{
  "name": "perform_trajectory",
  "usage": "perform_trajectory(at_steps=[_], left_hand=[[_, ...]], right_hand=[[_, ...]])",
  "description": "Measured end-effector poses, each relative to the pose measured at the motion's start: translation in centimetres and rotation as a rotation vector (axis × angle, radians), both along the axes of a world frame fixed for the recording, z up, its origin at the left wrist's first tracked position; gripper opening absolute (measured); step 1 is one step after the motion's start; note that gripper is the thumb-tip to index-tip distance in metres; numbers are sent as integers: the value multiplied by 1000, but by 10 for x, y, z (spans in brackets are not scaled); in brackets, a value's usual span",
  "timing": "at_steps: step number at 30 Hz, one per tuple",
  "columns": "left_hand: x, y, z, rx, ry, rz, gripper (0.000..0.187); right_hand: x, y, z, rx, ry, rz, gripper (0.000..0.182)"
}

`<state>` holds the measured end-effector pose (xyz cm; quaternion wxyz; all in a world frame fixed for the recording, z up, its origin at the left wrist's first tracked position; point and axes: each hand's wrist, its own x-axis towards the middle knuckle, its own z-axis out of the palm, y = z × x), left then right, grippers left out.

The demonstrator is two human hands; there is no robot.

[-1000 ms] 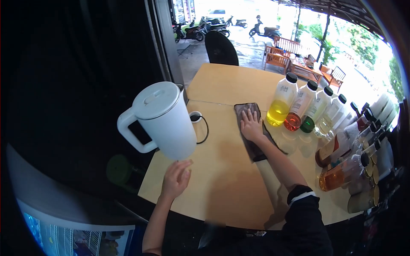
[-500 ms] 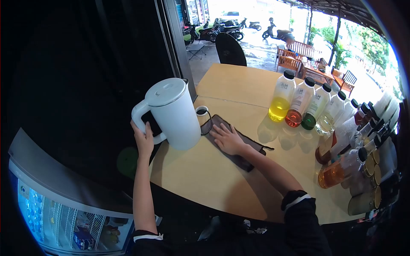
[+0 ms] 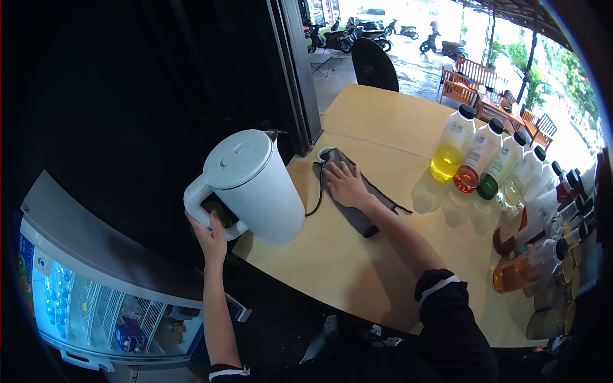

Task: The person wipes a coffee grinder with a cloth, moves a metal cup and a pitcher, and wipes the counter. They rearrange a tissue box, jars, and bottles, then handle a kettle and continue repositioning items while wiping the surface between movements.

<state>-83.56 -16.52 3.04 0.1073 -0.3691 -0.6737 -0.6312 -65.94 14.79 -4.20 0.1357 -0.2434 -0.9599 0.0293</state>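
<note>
At the table's left edge stands a white electric kettle (image 3: 258, 195), lid on and leaning slightly in view. My left hand (image 3: 209, 239) is closed round the lower part of its handle. A black cord (image 3: 321, 191) runs from behind the kettle up to a round white-rimmed hole (image 3: 324, 154) in the tabletop. My right hand (image 3: 348, 186) lies flat, fingers spread, on a dark grey cloth (image 3: 363, 220) with a thin dark strip along one edge. The cloth's far end reaches the rim of the hole.
Clear bottles with black caps and coloured liquids, such as a yellow one (image 3: 449, 153), line the right of the wooden table (image 3: 306, 274). An amber bottle (image 3: 514, 268) is nearer me. A lit display fridge (image 3: 115, 306) stands lower left, a dark post (image 3: 297, 76) beyond the kettle.
My left hand has brought the kettle nearer me, away from the hole. The cloth has slid under my right hand toward the hole. The view has shifted too.
</note>
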Motion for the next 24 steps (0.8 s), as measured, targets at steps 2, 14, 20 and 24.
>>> perform_trajectory(at_steps=[2,14,20,24], left_hand=[[-8,0,-9,20,62,0,45],[-1,3,-10,57,55,-4,41],[5,3,-5,57,56,-19,42],[4,2,-7,50,-8,-43,42]], right_hand=[[-8,-12,-1,7,-8,139,49],[38,60,-7,-23,262,-265,38],[-33,50,28,-775,738,-203,30],[-66,7,14,-321,251,357,37]])
